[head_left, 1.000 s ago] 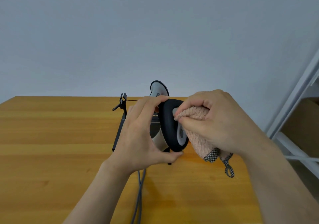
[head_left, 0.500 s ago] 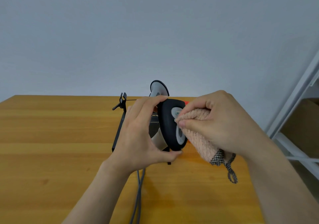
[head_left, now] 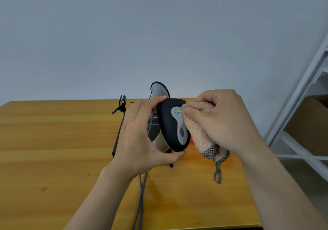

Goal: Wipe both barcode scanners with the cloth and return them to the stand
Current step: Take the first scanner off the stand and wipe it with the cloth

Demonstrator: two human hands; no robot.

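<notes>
Two-handed: grips black scanner in left hand above the bench, thumb beneath, fingers on top; pinches pink cloth in right hand, presses it to the grey panel. Second scanner behind, by the stand.

Matt black plastic scanner, nubbly pink cloth, smooth varnished wooden table

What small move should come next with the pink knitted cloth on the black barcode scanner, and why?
Probably slide the pink knitted cloth down the grey button panel of the black barcode scanner. The right hand presses it only against the panel's top, the lower part is uncovered, and the left hand pinches the scanner steady.
</notes>
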